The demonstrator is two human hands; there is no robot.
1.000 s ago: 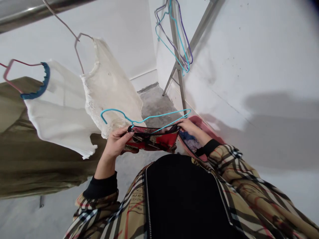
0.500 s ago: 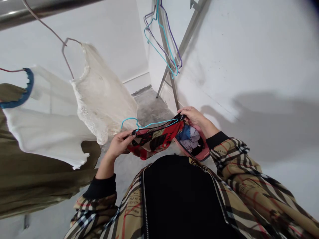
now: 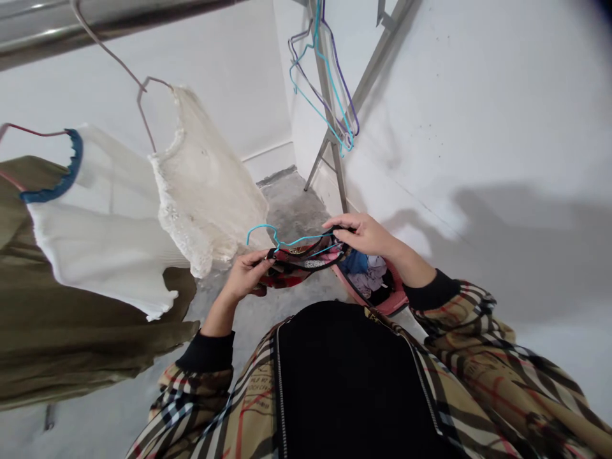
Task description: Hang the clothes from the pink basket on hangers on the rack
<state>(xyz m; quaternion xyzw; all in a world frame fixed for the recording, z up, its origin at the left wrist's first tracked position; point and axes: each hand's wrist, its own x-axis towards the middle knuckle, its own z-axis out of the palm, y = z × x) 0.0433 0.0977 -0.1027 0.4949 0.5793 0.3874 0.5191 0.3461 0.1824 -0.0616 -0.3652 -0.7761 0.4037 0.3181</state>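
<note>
Seemingly both hands [image 3: 246, 275] [image 3: 364, 234] grip a cyan hanger [image 3: 297, 243] in red cloth [image 3: 280, 279] near a basket [image 3: 393, 308]

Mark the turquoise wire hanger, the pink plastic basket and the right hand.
Turquoise wire hanger [image 3: 261, 225]: head view, on its hook.
Pink plastic basket [image 3: 388, 311]: head view, on its rim.
Right hand [image 3: 366, 234]: head view, on its back.

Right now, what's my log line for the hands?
left hand: grips blue hanger, red patterned garment | right hand: holds garment's edge | nearby: pink basket
</note>
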